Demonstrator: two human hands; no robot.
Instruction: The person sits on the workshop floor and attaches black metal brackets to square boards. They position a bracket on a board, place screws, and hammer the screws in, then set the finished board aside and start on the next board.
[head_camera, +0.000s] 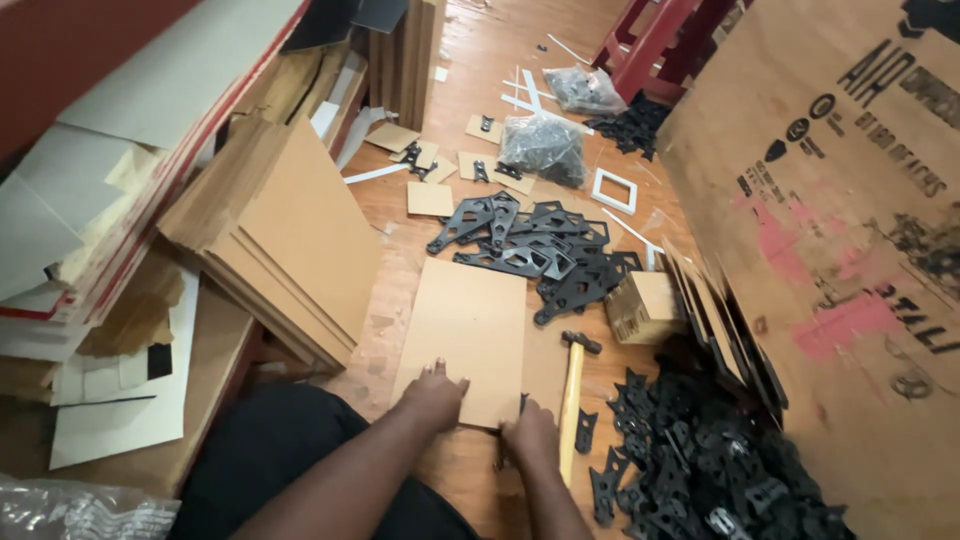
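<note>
Two hands pressed down on a flat brown board on the floor.

The left hand (432, 393) lay flat and open on the near edge of the flat brown rectangular board (468, 335), gripping nothing. The right hand (530, 432) sat at the board's near corner, its grip looked closed on a small dark piece, but that was hard to tell. Holding the board still with the flat hand seemed the best way to work well. A wooden-handled hammer (573, 395) lay just beside the right hand. Black metal brackets (530, 250) were heaped on the wooden floor (470, 40), with a stack of brown boards (290, 230) nearby.
</note>
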